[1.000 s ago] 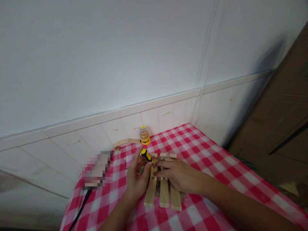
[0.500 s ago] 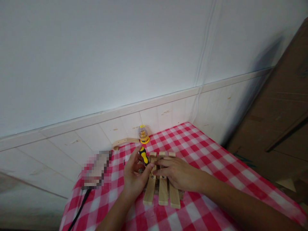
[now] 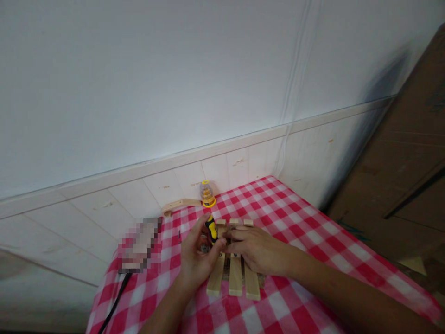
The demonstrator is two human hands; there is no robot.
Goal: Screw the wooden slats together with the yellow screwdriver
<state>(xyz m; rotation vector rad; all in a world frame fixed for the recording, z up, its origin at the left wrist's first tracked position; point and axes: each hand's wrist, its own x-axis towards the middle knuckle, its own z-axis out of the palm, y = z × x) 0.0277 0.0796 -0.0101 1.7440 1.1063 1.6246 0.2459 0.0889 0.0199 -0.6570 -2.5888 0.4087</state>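
A small wooden slat frame of three pale slats lies on the red and white checked tablecloth. My left hand is closed round a short yellow and black screwdriver, whose tip points down at the left slat. My right hand lies across the slats, fingers pressed together by the screwdriver tip; whether it pinches anything there is hidden.
A small clear and yellow container and a curved wooden piece sit by the wall at the table's far edge. A blurred flat object with a black cable lies at the left. Brown wooden furniture stands at the right.
The screwdriver handle has swung a little, from leaning left to more upright. Both hands have stayed on the slat frame.
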